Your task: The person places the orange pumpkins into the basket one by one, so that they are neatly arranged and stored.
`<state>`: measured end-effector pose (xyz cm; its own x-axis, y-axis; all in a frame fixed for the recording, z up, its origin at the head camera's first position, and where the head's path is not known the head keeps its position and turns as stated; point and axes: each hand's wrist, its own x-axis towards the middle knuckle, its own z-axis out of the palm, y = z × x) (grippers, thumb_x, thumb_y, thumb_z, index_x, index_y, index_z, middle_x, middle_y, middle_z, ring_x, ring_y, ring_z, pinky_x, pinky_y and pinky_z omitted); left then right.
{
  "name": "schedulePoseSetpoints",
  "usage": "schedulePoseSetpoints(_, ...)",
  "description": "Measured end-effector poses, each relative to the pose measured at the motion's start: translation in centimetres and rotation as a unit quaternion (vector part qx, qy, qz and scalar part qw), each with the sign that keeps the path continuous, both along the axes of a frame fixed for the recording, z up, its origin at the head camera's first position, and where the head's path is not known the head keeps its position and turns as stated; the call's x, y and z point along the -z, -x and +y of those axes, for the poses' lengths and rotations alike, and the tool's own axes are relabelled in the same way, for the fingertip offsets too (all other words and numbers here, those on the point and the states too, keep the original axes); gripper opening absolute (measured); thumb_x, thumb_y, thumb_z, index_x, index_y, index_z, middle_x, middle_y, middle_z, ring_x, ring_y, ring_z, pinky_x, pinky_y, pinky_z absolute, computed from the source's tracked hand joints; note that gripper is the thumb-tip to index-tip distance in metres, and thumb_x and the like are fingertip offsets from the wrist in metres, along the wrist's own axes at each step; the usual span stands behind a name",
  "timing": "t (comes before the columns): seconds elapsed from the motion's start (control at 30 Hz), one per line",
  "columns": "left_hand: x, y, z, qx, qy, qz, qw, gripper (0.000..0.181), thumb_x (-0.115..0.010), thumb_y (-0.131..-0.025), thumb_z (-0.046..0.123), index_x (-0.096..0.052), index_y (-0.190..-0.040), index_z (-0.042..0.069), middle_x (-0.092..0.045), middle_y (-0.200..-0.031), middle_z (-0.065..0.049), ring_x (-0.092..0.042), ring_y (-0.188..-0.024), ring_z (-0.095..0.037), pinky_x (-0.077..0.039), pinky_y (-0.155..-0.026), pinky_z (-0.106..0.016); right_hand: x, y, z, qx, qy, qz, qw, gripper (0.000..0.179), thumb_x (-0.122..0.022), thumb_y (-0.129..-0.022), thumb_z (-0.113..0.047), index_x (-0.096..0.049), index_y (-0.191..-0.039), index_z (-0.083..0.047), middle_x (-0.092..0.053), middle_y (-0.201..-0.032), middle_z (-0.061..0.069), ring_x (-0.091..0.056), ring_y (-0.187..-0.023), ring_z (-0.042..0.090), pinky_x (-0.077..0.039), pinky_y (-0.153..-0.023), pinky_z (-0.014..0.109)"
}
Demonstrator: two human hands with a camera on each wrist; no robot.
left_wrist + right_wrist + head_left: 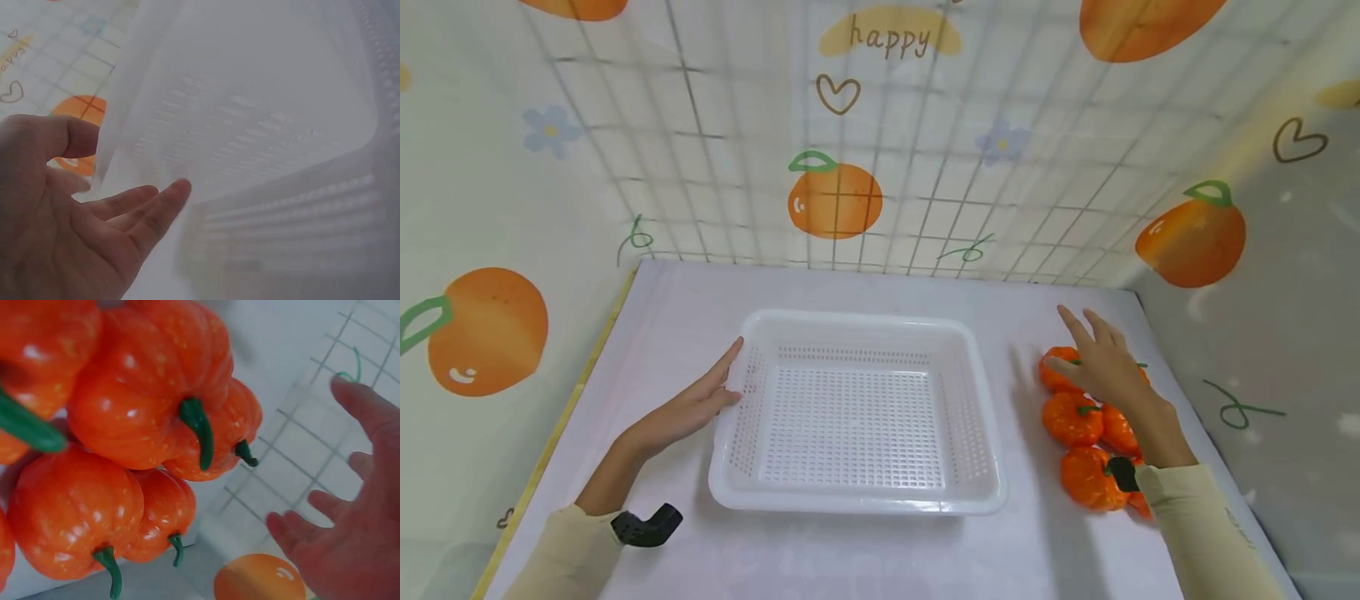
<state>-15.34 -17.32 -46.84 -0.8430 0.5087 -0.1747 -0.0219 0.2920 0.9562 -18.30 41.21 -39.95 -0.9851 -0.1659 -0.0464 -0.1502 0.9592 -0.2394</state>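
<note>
A white plastic basket (853,505) with a perforated floor and walls sits on the table. My left hand (696,400) is at its left side, with extended fingers touching the rim; the left wrist view shows the fingers (150,219) against the outer wall. To the right, my right hand (1105,367) hovers over a group of small orange pumpkins (1072,419) with green stems. Its fingers are spread and hold nothing. In the right wrist view the pumpkins (75,512) cluster at the left, apart from the hand (350,537).
The pumpkins stand close together near the right edge of the white table (850,558). A curtain with orange prints (835,200) hangs behind and at both sides. A yellow strip (580,387) runs along the table's left edge.
</note>
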Motion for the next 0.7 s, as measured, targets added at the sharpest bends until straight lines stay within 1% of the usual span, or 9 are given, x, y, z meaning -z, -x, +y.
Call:
schedulePoseSetpoints(0.07, 0.0, 0.0, -0.1, -0.01, -0.012, -0.016, 0.9998, 0.073, -0.043, -0.106, 0.022, 0.006, -0.159, 0.037, 0.01, -0.164, 0.013, 0.009, -0.151, -0.023, -0.005, -0.117, -0.062, 0.1, 0.7, 0.4, 0.021, 0.005, -0.057, 0.9981, 0.091, -0.063, -0.098, -0.037, -0.002, -0.16, -0.01, -0.005, -0.152, 0.042, -0.014, -0.128, 0.071, -0.022, -0.09, 0.086)
schedulePoseSetpoints(0.13, 0.0, 0.0, -0.2, -0.016, -0.021, -0.031, 0.9992, 0.076, -0.046, -0.105, 0.022, 0.007, -0.159, 0.038, 0.011, -0.164, 0.012, 0.009, -0.151, -0.024, -0.007, -0.116, -0.064, 0.0, 1.3, 0.6, 0.033, 0.007, -0.101, 0.9943, 0.095, -0.063, -0.097, -0.039, 0.0, -0.159, -0.007, -0.008, -0.149, 0.044, -0.019, -0.125, 0.071, -0.026, -0.089, 0.085)
schedulePoseSetpoints(0.17, 0.0, 0.0, -0.2, -0.017, -0.025, -0.04, 0.9988, 0.078, -0.047, -0.105, 0.022, 0.007, -0.158, 0.039, 0.01, -0.164, 0.012, 0.008, -0.151, -0.023, -0.009, -0.116, -0.065, 0.1, 1.6, 0.8, 0.038, 0.016, -0.122, 0.9917, 0.096, -0.064, -0.096, -0.038, 0.001, -0.158, -0.005, -0.01, -0.146, 0.045, -0.031, -0.119, 0.069, -0.035, -0.086, 0.081)
schedulePoseSetpoints(0.23, 0.0, 0.1, -0.2, -0.017, -0.029, -0.055, 0.9979, 0.079, -0.048, -0.104, 0.022, 0.007, -0.158, 0.041, 0.007, -0.165, 0.008, 0.005, -0.151, -0.022, -0.01, -0.115, -0.066, 0.2, 2.0, 1.0, 0.047, 0.028, -0.153, 0.9868, 0.098, -0.065, -0.095, -0.038, 0.0, -0.157, -0.001, -0.015, -0.141, 0.047, -0.052, -0.095, 0.057, -0.05, -0.075, 0.065)
schedulePoseSetpoints(0.3, 0.1, 0.2, -0.3, -0.017, -0.031, -0.069, 0.997, 0.079, -0.049, -0.104, 0.024, 0.006, -0.157, 0.044, 0.002, -0.166, 0.003, -0.001, -0.151, -0.024, -0.01, -0.115, -0.066, 0.4, 2.2, 1.1, 0.048, 0.036, -0.168, 0.9839, 0.096, -0.065, -0.094, -0.037, -0.004, -0.155, 0.005, -0.02, -0.137, 0.049, -0.056, -0.071, 0.044, -0.052, -0.062, 0.05)
schedulePoseSetpoints(0.37, 0.2, 0.2, -0.3, -0.018, -0.035, -0.083, 0.9958, 0.079, -0.05, -0.104, 0.024, 0.004, -0.157, 0.046, -0.003, -0.166, -0.002, -0.008, -0.151, -0.025, -0.011, -0.115, -0.065, 0.9, 2.2, 1.2, 0.052, 0.042, -0.176, 0.982, 0.091, -0.065, -0.094, -0.034, -0.011, -0.153, 0.008, -0.022, -0.135, 0.048, -0.053, -0.061, 0.035, -0.049, -0.056, 0.042)
schedulePoseSetpoints(0.47, 0.3, 0.2, -0.5, -0.019, -0.042, -0.093, 0.9946, 0.079, -0.051, -0.104, 0.023, 0.003, -0.156, 0.048, -0.012, -0.165, -0.009, -0.019, -0.148, -0.03, -0.013, -0.116, -0.064, 1.7, 2.1, 1.4, 0.047, 0.025, -0.163, 0.9852, 0.082, -0.066, -0.093, -0.03, -0.023, -0.147, 0.013, -0.029, -0.132, 0.048, -0.054, -0.088, 0.047, -0.051, -0.077, 0.059)
schedulePoseSetpoints(0.57, 0.3, 0.2, -0.6, -0.019, -0.048, -0.095, 0.9941, 0.08, -0.051, -0.103, 0.022, 0.002, -0.157, 0.047, -0.018, -0.163, -0.011, -0.027, -0.145, -0.031, -0.014, -0.116, -0.064, 2.7, 2.2, 1.7, 0.045, 0.007, -0.146, 0.9882, 0.076, -0.068, -0.093, -0.027, -0.029, -0.143, 0.015, -0.033, -0.129, 0.047, -0.045, -0.109, 0.055, -0.041, -0.092, 0.07)
schedulePoseSetpoints(0.7, 0.2, 0.4, -0.8, -0.021, -0.044, -0.094, 0.9944, 0.079, -0.051, -0.103, 0.023, 0.001, -0.156, 0.049, -0.019, -0.162, -0.011, -0.028, -0.145, -0.031, -0.015, -0.115, -0.065, 3.1, 2.7, 1.7, 0.042, 0.001, -0.128, 0.9908, 0.076, -0.071, -0.092, -0.025, -0.031, -0.142, 0.017, -0.035, -0.129, 0.047, -0.042, -0.113, 0.057, -0.038, -0.096, 0.071)
